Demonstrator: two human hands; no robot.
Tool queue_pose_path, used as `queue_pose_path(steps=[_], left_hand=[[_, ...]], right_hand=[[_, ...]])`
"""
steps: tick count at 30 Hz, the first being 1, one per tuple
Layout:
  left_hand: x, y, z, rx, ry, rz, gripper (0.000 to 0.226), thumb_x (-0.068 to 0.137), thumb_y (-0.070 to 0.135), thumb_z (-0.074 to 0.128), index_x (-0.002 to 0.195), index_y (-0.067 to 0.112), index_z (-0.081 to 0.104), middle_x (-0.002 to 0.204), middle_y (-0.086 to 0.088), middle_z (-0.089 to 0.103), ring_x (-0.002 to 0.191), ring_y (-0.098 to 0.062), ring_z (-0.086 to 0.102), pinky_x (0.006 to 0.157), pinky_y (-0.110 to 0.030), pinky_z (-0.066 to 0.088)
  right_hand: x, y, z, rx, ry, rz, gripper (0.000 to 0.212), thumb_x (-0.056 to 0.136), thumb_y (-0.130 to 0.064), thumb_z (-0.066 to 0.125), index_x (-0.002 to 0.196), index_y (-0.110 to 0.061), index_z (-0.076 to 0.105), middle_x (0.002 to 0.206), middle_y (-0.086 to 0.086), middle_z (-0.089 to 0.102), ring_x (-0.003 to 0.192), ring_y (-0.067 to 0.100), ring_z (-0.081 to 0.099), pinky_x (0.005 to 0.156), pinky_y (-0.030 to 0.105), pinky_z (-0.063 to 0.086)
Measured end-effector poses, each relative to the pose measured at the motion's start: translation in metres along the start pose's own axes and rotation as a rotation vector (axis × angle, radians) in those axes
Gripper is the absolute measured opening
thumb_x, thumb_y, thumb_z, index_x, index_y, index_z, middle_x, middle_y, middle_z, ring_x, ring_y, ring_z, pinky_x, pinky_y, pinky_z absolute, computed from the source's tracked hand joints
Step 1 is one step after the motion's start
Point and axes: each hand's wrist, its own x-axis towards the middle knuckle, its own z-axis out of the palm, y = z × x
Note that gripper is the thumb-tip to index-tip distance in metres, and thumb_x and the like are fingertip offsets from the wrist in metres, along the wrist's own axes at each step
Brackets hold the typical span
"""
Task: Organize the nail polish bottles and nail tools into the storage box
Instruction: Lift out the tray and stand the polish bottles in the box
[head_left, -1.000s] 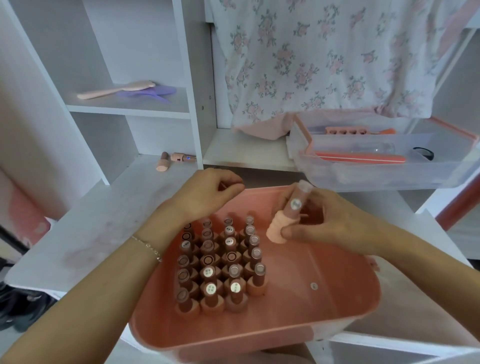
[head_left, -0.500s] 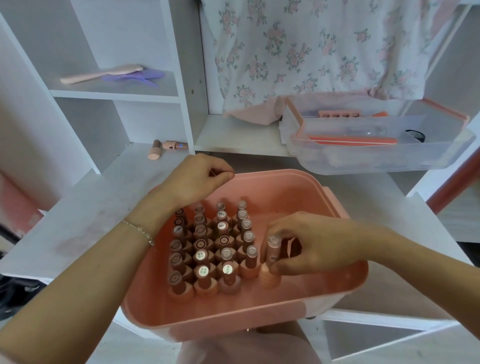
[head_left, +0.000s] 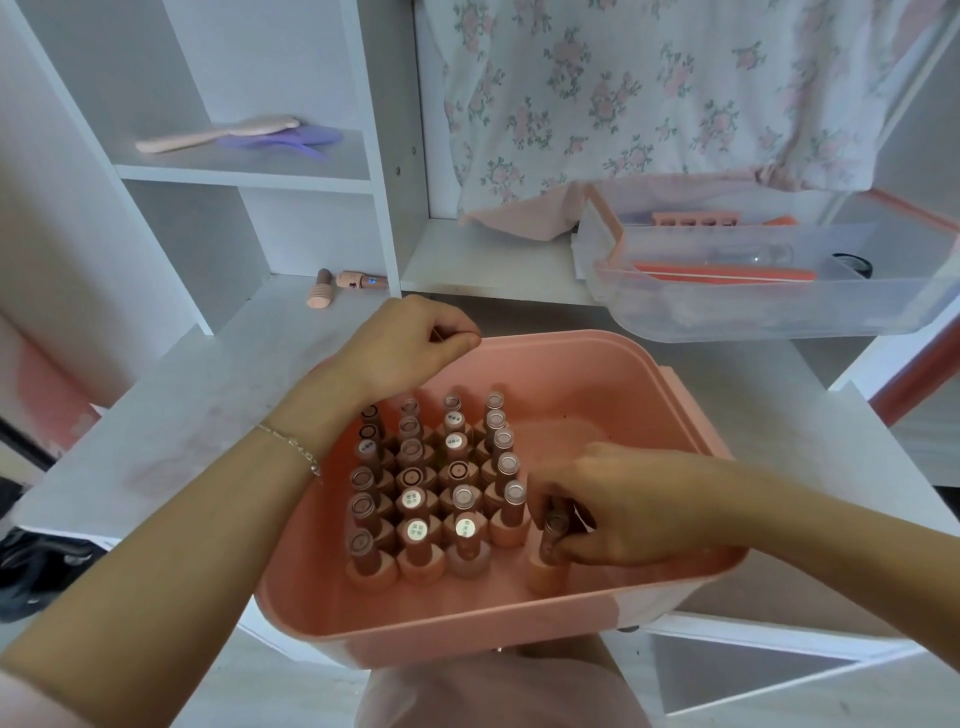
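Note:
A pink storage box (head_left: 639, 364) sits in front of me, at the near edge of the white desk. Several nail polish bottles (head_left: 415, 493) stand upright in rows in its left half. My right hand (head_left: 623, 504) is inside the box, fingers closed on the cap of one more nail polish bottle (head_left: 545, 569), which stands on the box floor just right of the front row. My left hand (head_left: 405, 348) rests curled on the box's back-left rim. Two loose polish bottles (head_left: 345, 285) lie on the desk behind. A clear tray (head_left: 769, 312) at the right holds nail tools, including an orange file (head_left: 727, 273).
A pink brush (head_left: 218, 134) and a purple comb (head_left: 291, 139) lie on the upper left shelf. A floral cloth (head_left: 649, 93) hangs at the back, over the clear tray. White shelf uprights stand behind the box. The right half of the box floor is bare.
My right hand carried the bottle from above the box's back down to the front row and set it on the floor. My left hand stayed on the rim.

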Motion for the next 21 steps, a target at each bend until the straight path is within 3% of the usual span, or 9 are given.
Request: queue_pose_path(steps=[7,11,21], left_hand=[[0.000,0.000,0.000,-0.008,0.000,0.010,0.015,0.088,0.017,0.058,0.092,0.012,0.071,0.081,0.008,0.065,0.080,-0.010,0.059,0.079,-0.024,0.045],[0.000,0.001,0.000,-0.013,0.005,0.008,0.014,0.088,0.017,0.058,0.092,0.012,0.071,0.081,0.007,0.065,0.079,-0.010,0.058,0.080,-0.026,0.045],[-0.001,0.000,0.000,-0.009,0.000,0.017,0.014,0.088,0.017,0.058,0.092,0.014,0.071,0.080,0.008,0.064,0.082,-0.011,0.060,0.082,-0.029,0.048]], right_hand=[[-0.007,-0.001,-0.010,0.008,0.025,-0.031,0.016,0.083,-0.033,0.059,0.098,-0.035,0.055,0.073,-0.020,0.051,0.068,-0.003,0.049,0.062,0.010,0.037],[-0.007,-0.004,-0.011,-0.042,0.013,-0.077,0.020,0.085,-0.028,0.056,0.104,-0.034,0.057,0.084,-0.016,0.057,0.072,0.003,0.049,0.071,0.022,0.044],[0.001,-0.009,-0.005,-0.149,0.125,-0.150,0.017,0.087,-0.036,0.053,0.102,-0.029,0.057,0.086,-0.013,0.060,0.071,0.003,0.042,0.065,0.023,0.038]])
